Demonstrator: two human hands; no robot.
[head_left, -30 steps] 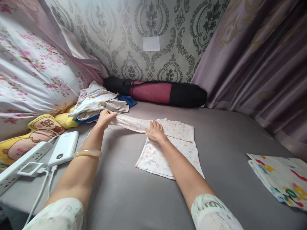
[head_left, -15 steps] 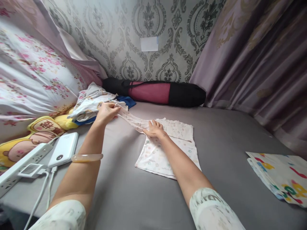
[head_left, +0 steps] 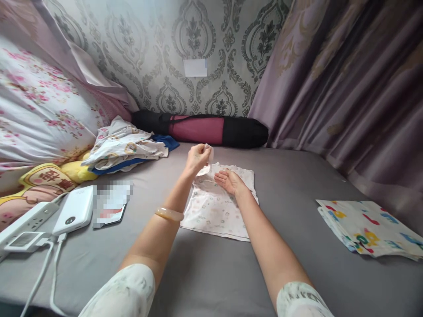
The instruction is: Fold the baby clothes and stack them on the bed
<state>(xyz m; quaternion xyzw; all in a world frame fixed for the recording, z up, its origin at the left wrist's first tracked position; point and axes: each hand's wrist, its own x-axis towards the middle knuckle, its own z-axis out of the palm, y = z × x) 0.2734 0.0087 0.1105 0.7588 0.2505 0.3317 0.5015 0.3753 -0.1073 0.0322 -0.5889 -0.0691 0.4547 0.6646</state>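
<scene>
Patterned wallpaper [head_left: 127,39] backs the grey bed sheet [head_left: 294,189] before us. Along the sheet's left edge we see a yellow plush toy [head_left: 44,178], then, towards the near-left corner, a white power strip [head_left: 31,220] and a power bank [head_left: 77,207], with a blurred-out flat item [head_left: 112,204] just beside it. Near the far-left corner lies a clothes pile [head_left: 124,143]; a long bag [head_left: 196,130] follows the far edge. Mid-sheet, our left hand [head_left: 197,159] pinches a lifted part, probably a sleeve [head_left: 202,171], above the far-left portion of a pale printed garment [head_left: 216,207]. Our right hand [head_left: 230,181] is apart from it, fingers extended and gripping nothing, over the garment's right half; whether it touches we cannot tell. The raised cloth is left of the right hand. The garment's body lies flat, mostly on our side of both hands, hem towards the near edge, neither axis clearly longer; the right hand looks nearer it. Towards the right edge lies a folded colourful cloth [head_left: 373,222].
</scene>
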